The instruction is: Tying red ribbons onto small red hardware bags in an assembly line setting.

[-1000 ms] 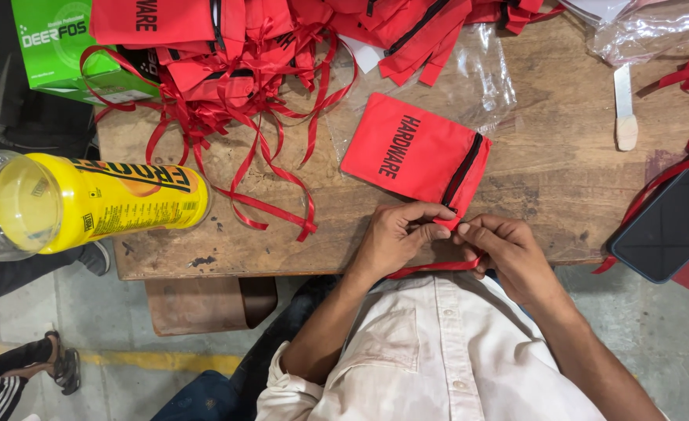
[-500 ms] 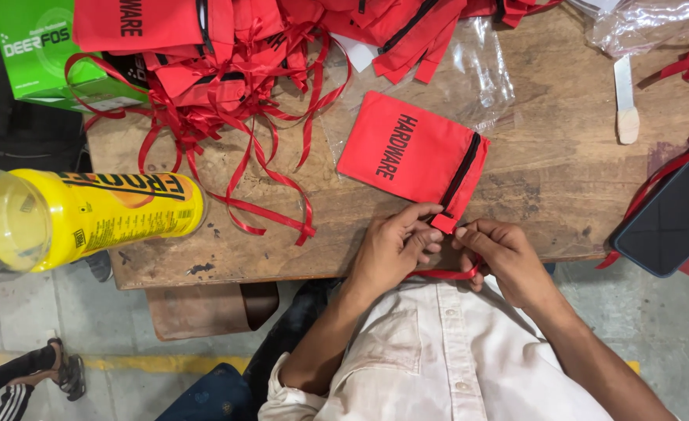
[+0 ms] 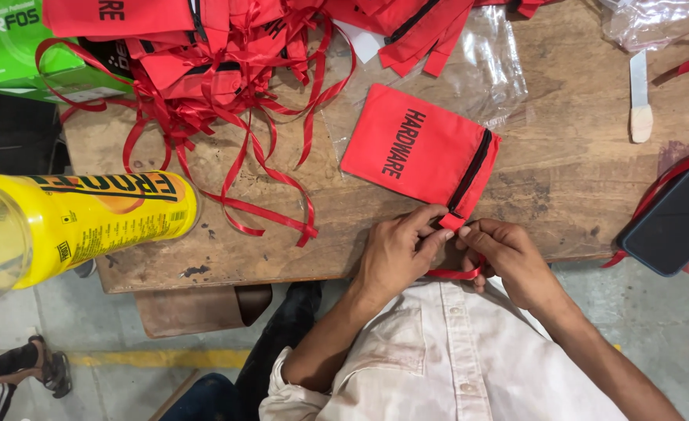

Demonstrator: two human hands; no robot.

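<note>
Both hands meet at the near edge of the wooden table point(image 3: 563, 179), at the lower corner of a red fabric pouch point(image 3: 415, 152) with a black zipper along one side. The left hand point(image 3: 395, 253) pinches that corner between thumb and forefinger, fingers pressed together on the cloth. The right hand point(image 3: 512, 257) sits just beside it, its fingertips closed on a red ribbon point(image 3: 454, 274) that loops under both hands; whether the ribbon is already threaded through the pouch is hard to tell, as the fingers cover the join. The pouch lies flat, stretching away from the grip, partly on a clear plastic sheet point(image 3: 485, 70); its zipper looks shut, so nothing inside shows. Farther beyond the grip, a heap of similar red pouches and loose ribbons point(image 3: 220, 70) covers the table. Left of the grip lies a yellow plastic bottle point(image 3: 87, 222) on its side, and beyond it a green box point(image 3: 9, 43). Right of the grip a dark phone point(image 3: 676, 218) rests at the table edge.
</note>
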